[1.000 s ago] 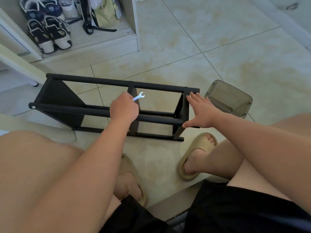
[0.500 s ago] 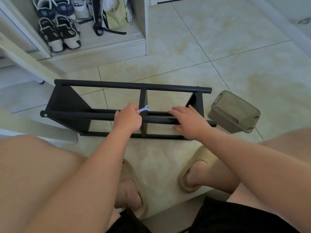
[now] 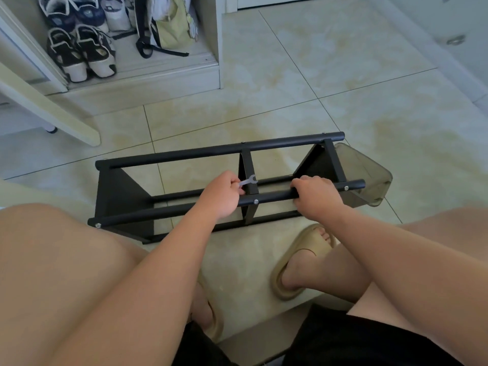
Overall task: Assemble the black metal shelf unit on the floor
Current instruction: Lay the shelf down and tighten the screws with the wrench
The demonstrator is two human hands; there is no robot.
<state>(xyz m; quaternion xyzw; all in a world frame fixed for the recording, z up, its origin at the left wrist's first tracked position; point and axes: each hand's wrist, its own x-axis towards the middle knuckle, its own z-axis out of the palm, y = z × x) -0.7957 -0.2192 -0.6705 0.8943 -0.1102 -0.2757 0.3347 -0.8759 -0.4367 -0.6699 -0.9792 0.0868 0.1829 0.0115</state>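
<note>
Shelf (image 3: 211,150) lies on the floor (image 3: 369,88), mostly built. Your right hand (image 3: 317,199) grips its bar (image 3: 163,211); beside it, your left hand (image 3: 219,196) pinches a wrench (image 3: 248,180) near a bolt (image 3: 255,201) — tightening seems left to do.

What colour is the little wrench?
Silvery grey. The wrench, held in the left hand, shows best in the head view.
</note>
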